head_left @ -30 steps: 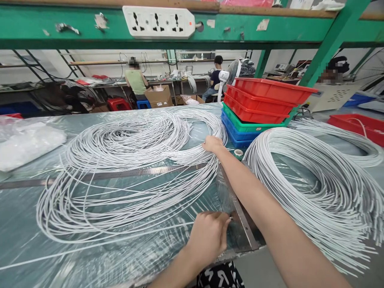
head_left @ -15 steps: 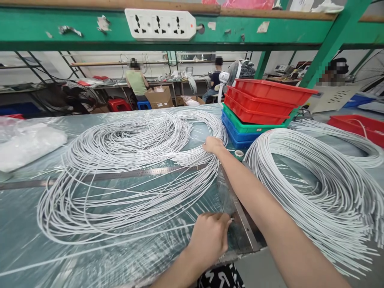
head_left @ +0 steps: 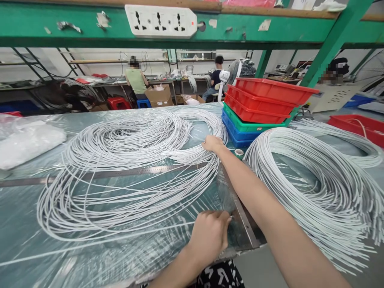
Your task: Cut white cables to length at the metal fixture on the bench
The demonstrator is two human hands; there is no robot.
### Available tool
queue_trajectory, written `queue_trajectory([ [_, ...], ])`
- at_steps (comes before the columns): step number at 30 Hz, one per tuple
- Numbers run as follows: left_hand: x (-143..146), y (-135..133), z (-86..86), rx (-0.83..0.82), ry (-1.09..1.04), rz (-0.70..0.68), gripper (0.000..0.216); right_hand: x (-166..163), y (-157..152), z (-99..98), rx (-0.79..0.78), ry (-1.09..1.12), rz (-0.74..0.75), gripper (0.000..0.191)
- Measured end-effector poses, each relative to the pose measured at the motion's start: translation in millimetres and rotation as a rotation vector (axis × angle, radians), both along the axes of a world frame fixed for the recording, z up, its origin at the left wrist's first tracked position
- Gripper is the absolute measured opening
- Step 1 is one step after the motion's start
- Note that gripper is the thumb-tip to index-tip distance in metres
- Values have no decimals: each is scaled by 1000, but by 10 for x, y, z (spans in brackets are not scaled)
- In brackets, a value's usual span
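Note:
My left hand (head_left: 209, 235) is closed in a pinch on a white cable (head_left: 168, 227), low over the table's front edge. A short tip of that cable pokes out past the fingers beside a metal strip (head_left: 240, 216). Farther off, my right hand (head_left: 213, 144) is closed on the strands at the right side of a loose coil of white cables (head_left: 126, 156); its fingertips are partly hidden. Loops from this coil (head_left: 120, 216) spread toward me across the plastic-covered table (head_left: 27, 216). A long steel ruler (head_left: 150, 170) lies beneath the strands.
At right lies a large cable bundle (head_left: 303, 192) with its ends overhanging the front edge. Stacked red, green and blue trays (head_left: 264, 104) stand behind it, near a tape roll (head_left: 239, 153). A plastic bag (head_left: 30, 142) lies left. A green beam with a power strip (head_left: 160, 22) crosses above.

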State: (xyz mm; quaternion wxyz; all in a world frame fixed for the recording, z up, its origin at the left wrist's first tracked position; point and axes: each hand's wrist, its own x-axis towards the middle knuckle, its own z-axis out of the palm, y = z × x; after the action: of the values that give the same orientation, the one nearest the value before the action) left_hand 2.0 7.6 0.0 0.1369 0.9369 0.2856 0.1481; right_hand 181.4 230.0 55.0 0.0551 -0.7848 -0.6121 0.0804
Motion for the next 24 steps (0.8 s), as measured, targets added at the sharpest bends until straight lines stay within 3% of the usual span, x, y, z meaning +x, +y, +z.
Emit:
queue_trajectory([
  [24,15,2,-2,-12,3,-4,29,3,-13,29,-20,-10,0,41],
])
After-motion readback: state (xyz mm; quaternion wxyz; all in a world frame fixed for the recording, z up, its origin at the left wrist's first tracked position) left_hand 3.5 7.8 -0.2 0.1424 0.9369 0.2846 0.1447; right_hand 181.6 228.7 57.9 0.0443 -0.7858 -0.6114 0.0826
